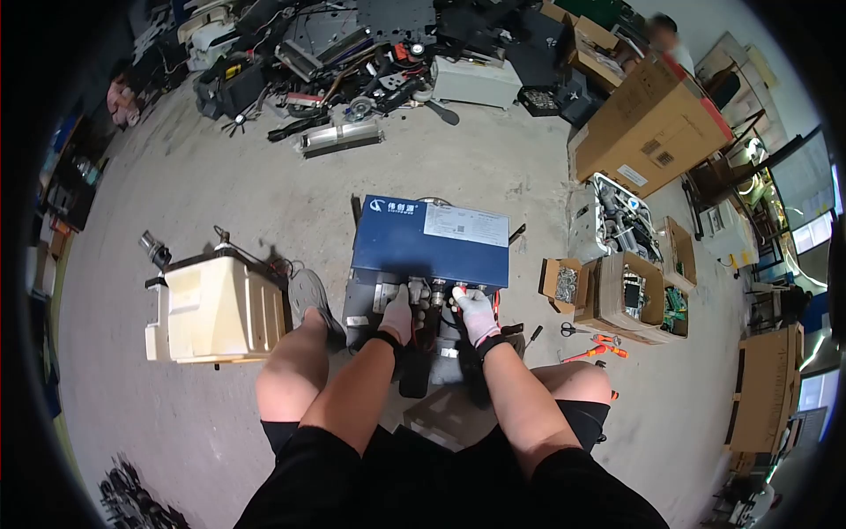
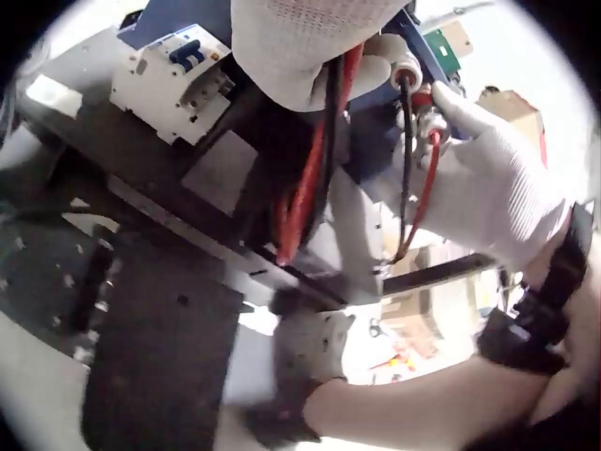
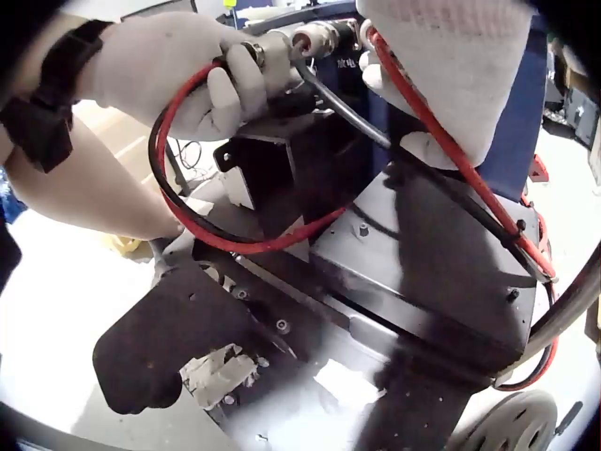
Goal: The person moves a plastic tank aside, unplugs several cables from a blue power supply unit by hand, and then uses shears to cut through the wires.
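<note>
A blue box [image 1: 379, 242] with white labels lies above dark metal equipment in the head view. At its near edge, my gloved left hand [image 1: 398, 316] has its fingers curled round a metal cable connector [image 3: 277, 58]; red and black cables [image 3: 178, 202] pass by those fingers. To its right, my gloved right hand [image 1: 477, 316] pinches a red-ringed connector [image 2: 432, 122] on the box, with a red wire running from it. Another connector [image 2: 406, 73] with a black wire sits beside it. The right palm hides part of the connectors in the right wrist view.
A white breaker [image 2: 178, 83] is mounted near the left hand. Left on the floor stands a cream plastic housing [image 1: 220, 309]. Open cartons [image 1: 608, 295], scissors [image 1: 568, 330] and red-handled tools [image 1: 586, 353] lie right. Piled parts and two people are farther off.
</note>
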`<state>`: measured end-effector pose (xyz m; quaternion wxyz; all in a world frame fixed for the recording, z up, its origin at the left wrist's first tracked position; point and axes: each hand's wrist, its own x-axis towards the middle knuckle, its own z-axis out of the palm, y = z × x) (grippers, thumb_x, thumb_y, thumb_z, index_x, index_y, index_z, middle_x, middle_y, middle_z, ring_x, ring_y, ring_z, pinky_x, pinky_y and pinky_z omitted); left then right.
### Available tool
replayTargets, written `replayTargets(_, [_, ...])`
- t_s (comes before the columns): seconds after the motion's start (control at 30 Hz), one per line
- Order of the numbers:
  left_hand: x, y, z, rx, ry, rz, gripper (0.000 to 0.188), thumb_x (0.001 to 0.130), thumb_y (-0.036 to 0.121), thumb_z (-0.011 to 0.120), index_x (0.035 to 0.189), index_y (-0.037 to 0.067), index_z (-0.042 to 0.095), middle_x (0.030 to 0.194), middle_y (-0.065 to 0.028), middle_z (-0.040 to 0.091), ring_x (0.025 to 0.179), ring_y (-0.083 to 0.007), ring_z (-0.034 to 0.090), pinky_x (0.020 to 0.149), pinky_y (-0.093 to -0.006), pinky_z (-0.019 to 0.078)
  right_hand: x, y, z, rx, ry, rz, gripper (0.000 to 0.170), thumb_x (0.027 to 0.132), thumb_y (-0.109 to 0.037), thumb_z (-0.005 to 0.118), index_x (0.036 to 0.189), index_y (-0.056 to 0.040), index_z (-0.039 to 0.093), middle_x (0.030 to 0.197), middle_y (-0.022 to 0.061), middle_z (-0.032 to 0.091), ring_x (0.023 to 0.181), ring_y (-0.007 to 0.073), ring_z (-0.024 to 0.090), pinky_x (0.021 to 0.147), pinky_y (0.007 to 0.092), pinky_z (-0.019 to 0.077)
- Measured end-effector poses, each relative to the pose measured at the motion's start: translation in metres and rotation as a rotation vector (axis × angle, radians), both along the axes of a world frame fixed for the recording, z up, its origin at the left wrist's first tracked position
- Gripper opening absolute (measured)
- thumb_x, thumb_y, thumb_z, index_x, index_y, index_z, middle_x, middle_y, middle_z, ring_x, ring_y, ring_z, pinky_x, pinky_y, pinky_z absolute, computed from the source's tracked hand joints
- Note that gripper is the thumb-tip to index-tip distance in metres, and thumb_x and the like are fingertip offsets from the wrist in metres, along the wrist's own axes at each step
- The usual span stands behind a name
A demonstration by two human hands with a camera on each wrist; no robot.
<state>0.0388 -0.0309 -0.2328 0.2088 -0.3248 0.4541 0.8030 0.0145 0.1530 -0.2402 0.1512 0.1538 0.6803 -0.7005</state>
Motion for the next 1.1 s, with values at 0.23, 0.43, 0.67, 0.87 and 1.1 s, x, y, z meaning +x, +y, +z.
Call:
replayTargets(0.23, [0.002,-0.001,0.001,0.073,0.022,0.017,0.044,0.101,0.054,0.049,0.105,0.013,0.062,0.081,0.0004,0.063,0.06,-0.0109,0.058,0.047,-0.0262,0.0453,-0.003,0.005,-0.012,0.126,0.031,0.09,0.032,0.1,-0.036,0.062,0.08,-0.0105,0.061,0.077,-0.0039,0.06,0.068,0.0079,0.053,0.063,0.0252,0.0418])
replayTargets(0.43, [0.0,0.014,-0.007,-0.234,0.158,0.081,0.047,0.103,0.053,0.043,0.105,0.011,0.063,0.075,0.0003,0.059,0.051,-0.0097,0.051,0.042,-0.0266,0.0411,0.001,-0.003,0.008,-0.244,-0.04,-0.069,0.027,0.095,-0.03,0.07,0.086,-0.0055,0.063,0.075,-0.0021,0.061,0.069,0.0083,0.053,0.065,0.0273,0.0434])
replayTargets(0.67, [-0.003,0.012,0.007,-0.209,0.062,0.1,0.039,0.103,0.052,0.047,0.098,0.016,0.061,0.075,0.0023,0.056,0.052,-0.0103,0.049,0.044,-0.026,0.0379,-0.005,0.002,-0.018,-0.184,-0.104,-0.023,0.023,0.096,-0.033,0.069,0.092,-0.0103,0.067,0.078,-0.0063,0.057,0.07,0.0048,0.046,0.063,0.0242,0.0367])
replayTargets(0.87, [-0.006,0.013,0.015,-0.209,0.009,0.083,0.042,0.1,0.055,0.049,0.1,0.015,0.062,0.077,0.0031,0.057,0.054,-0.0094,0.048,0.045,-0.027,0.037,-0.007,-0.011,0.001,0.057,0.019,-0.016,0.017,0.094,-0.024,0.072,0.095,-0.0075,0.068,0.085,-0.0041,0.063,0.076,0.0075,0.053,0.071,0.0251,0.043])
replayTargets(1.1, [0.0,0.007,0.022,0.063,-0.021,0.153,0.038,0.101,0.05,0.052,0.1,0.013,0.059,0.08,0.0014,0.06,0.054,-0.0093,0.048,0.044,-0.0256,0.0367,-0.007,0.003,-0.027,-0.53,-0.255,-0.176,0.01,0.093,-0.019,0.069,0.097,-0.0097,0.068,0.085,-0.0011,0.066,0.073,0.0099,0.059,0.07,0.0256,0.0458])
